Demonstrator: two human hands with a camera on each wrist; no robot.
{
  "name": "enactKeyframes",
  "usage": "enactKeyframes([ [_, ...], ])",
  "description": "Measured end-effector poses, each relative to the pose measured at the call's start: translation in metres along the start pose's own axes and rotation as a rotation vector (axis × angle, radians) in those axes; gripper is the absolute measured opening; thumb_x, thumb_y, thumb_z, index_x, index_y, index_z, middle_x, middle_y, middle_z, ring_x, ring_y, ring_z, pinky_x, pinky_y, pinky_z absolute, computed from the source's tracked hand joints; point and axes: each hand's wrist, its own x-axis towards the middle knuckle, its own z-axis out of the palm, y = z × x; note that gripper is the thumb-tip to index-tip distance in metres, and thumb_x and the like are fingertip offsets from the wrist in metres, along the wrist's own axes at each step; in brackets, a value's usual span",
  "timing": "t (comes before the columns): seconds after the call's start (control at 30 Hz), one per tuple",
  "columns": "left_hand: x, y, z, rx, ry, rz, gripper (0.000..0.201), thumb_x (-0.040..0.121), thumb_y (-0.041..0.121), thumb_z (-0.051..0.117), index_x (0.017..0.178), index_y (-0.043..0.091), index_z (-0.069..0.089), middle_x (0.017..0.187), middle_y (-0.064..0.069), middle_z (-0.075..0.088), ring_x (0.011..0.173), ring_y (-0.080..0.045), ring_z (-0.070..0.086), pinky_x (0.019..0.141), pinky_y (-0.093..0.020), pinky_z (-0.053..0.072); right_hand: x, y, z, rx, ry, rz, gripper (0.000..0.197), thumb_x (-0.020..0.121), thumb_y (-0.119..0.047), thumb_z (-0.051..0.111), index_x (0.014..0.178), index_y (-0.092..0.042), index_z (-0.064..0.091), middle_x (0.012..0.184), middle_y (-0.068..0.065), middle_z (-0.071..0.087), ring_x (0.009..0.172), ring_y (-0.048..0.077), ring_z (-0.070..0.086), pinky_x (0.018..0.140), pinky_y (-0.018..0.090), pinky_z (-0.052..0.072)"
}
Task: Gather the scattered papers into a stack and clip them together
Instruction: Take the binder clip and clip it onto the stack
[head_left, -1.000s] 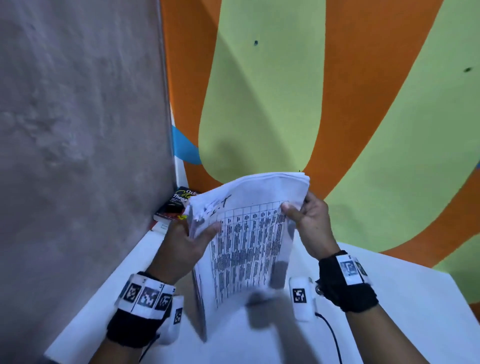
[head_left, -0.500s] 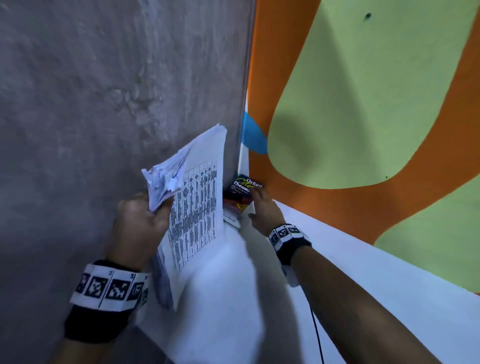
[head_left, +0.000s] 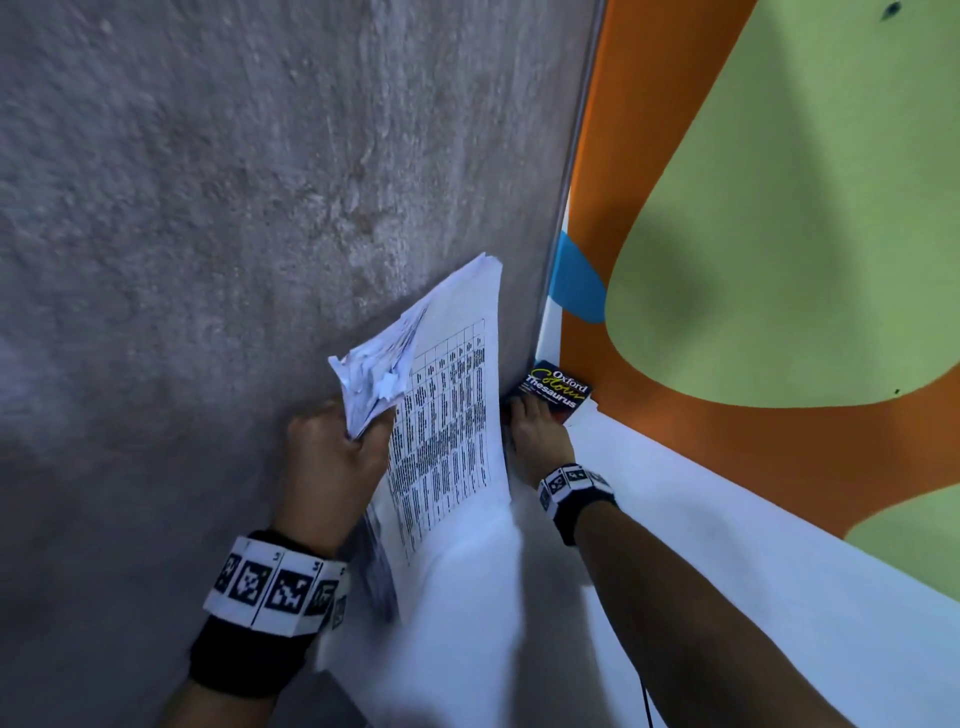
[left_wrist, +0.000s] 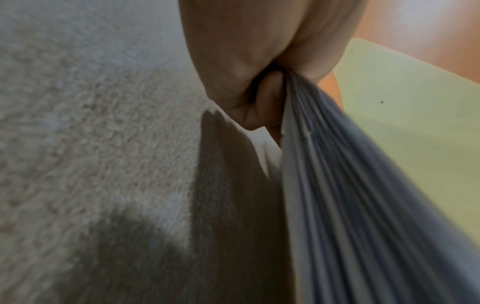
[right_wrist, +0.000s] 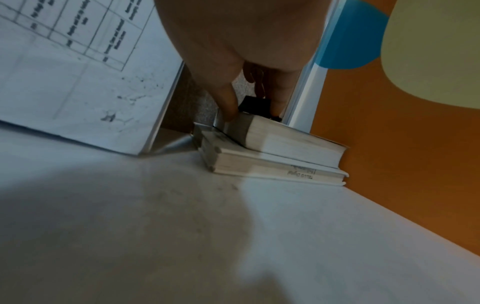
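The stack of papers (head_left: 447, 415) is pinched upright at one crumpled corner by the left hand (head_left: 332, 457), its lower edge resting on the white table (head_left: 727, 597), likely to free the other hand. The right hand (head_left: 535, 431) is closed around a black binder clip (right_wrist: 255, 105) lying on the top book (head_left: 558, 392). The books are tucked into the corner between grey wall (head_left: 208, 208) and orange-green wall (head_left: 779, 208).

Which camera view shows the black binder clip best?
The right wrist view: the black binder clip sits on the top book, with the right hand fingers around it. In the head view that hand hides it; the left wrist view shows only papers.
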Motion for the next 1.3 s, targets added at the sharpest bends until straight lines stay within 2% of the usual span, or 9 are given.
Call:
enactKeyframes([
  [0.13,-0.002,-0.003,-0.001,-0.07,-0.039,-0.037,0.04,0.08,0.016,0.065,0.047,0.004,0.047,0.039,0.0,0.046,0.047,0.004,0.052,0.042,-0.014,0.033,-0.005,-0.001,-0.011,0.124,0.056,0.098,0.044,0.082,-0.011,0.061,0.124,-0.001,0.051,0.12,0.021,0.051,0.095,0.04,0.061,0.067,0.041,0.054],
  [0.27,-0.001,-0.001,0.0,-0.191,-0.059,-0.148,0.03,0.083,0.02,0.068,0.06,0.004,0.061,0.051,-0.005,0.064,0.055,-0.014,0.061,0.049,-0.032,0.046,-0.02,0.02,-0.036,0.496,0.23,0.413,0.051,0.073,-0.017,0.069,0.122,-0.006,0.058,0.124,0.02,0.053,0.099,0.038,0.061,0.085,0.042,0.053],
  [0.4,0.0,0.015,0.007,-0.374,-0.107,-0.244,0.024,0.081,0.013,0.069,0.06,0.02,0.061,0.051,0.024,0.063,0.048,0.01,0.056,0.046,-0.01,0.044,-0.059,0.055,-0.1,0.843,0.471,0.587,0.052,0.071,-0.009,0.078,0.119,-0.002,0.062,0.109,0.015,0.067,0.095,0.021,0.064,0.077,0.022,0.051],
  [0.53,0.001,0.026,0.028,-0.476,-0.211,-0.311,0.059,0.072,0.047,0.075,0.05,0.001,0.046,0.043,-0.003,0.048,0.039,-0.01,0.042,0.042,-0.018,0.031,-0.122,0.079,-0.192,1.112,0.616,0.524,0.057,0.076,0.007,0.072,0.128,-0.008,0.055,0.112,0.008,0.068,0.105,0.015,0.067,0.091,0.026,0.054],
  [0.63,-0.001,0.042,0.046,-0.523,-0.284,-0.259,0.055,0.064,0.066,0.068,0.061,0.015,0.048,0.06,-0.002,0.044,0.054,-0.012,0.039,0.055,-0.024,0.031,-0.162,0.081,-0.255,1.199,0.676,0.39,0.055,0.074,0.019,0.066,0.124,-0.001,0.055,0.101,0.001,0.072,0.104,0.012,0.068,0.095,0.027,0.052],
  [0.73,-0.005,0.079,0.058,-0.497,-0.337,-0.171,0.055,0.076,0.041,0.074,0.048,0.024,0.029,0.043,0.008,0.025,0.039,-0.012,0.023,0.044,-0.019,0.019,-0.189,0.076,-0.306,1.127,0.685,0.226,0.061,0.065,0.002,0.078,0.123,0.001,0.057,0.112,0.013,0.062,0.109,0.025,0.066,0.097,0.031,0.051],
  [0.87,-0.012,0.116,0.072,-0.526,-0.428,-0.003,0.04,0.079,0.033,0.073,0.055,0.009,0.052,0.038,-0.002,0.035,0.034,-0.012,0.032,0.043,-0.018,0.025,-0.216,0.067,-0.35,0.949,0.604,0.099,0.063,0.06,-0.04,0.083,0.117,-0.02,0.066,0.114,0.014,0.056,0.112,0.02,0.063,0.1,0.029,0.048],
  [1.1,-0.026,0.148,0.095,-0.653,-0.514,0.11,0.065,0.075,0.059,0.062,0.08,-0.005,0.061,0.07,-0.028,0.063,0.065,-0.038,0.064,0.059,-0.049,0.053,-0.237,0.061,-0.394,0.35,0.557,-0.022,0.043,0.075,-0.012,0.072,0.117,-0.012,0.066,0.094,0.005,0.057,0.093,0.023,0.064,0.088,0.038,0.056],
  [1.3,-0.038,0.177,0.092,-0.658,-0.567,0.193,0.047,0.073,0.057,0.06,0.077,0.011,0.069,0.067,-0.001,0.069,0.062,-0.011,0.066,0.056,-0.026,0.049,-0.243,0.059,-0.424,-0.008,0.481,-0.088,0.031,0.077,-0.006,0.072,0.107,-0.011,0.071,0.082,0.004,0.059,0.068,0.02,0.054,0.063,0.018,0.043],
])
